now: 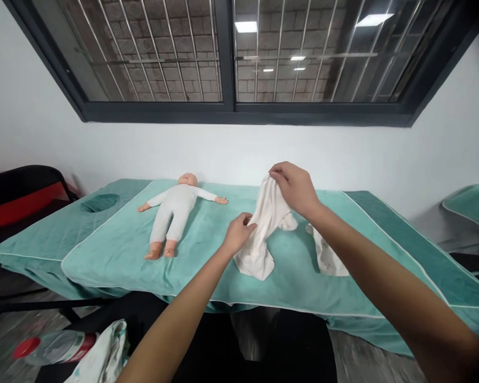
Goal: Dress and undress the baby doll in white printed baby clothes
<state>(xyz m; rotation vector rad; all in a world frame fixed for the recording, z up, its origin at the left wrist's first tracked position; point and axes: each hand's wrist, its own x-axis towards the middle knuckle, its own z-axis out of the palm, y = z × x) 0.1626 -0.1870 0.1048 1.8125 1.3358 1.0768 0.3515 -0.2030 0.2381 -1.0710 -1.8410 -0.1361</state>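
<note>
A white baby garment (pixel 263 223) hangs partly lifted off the green bed cover, its lower end resting on the cloth. My right hand (pixel 295 186) pinches its top edge and holds it up. Lower down, my left hand (pixel 239 233) is closed on the garment's left side. To the left a baby doll (pixel 175 207) in a white long-sleeved suit lies on its back, arms spread. Another small white garment with buttons (pixel 329 255) lies to the right, partly hidden behind my right forearm.
The padded bed (pixel 104 250) with a green cover stands against the wall below a barred window (pixel 227 109). A bottle with a red cap (pixel 59 347) and a patterned cloth (pixel 104 356) are at the lower left. A red and black chair (pixel 27 197) stands at the far left.
</note>
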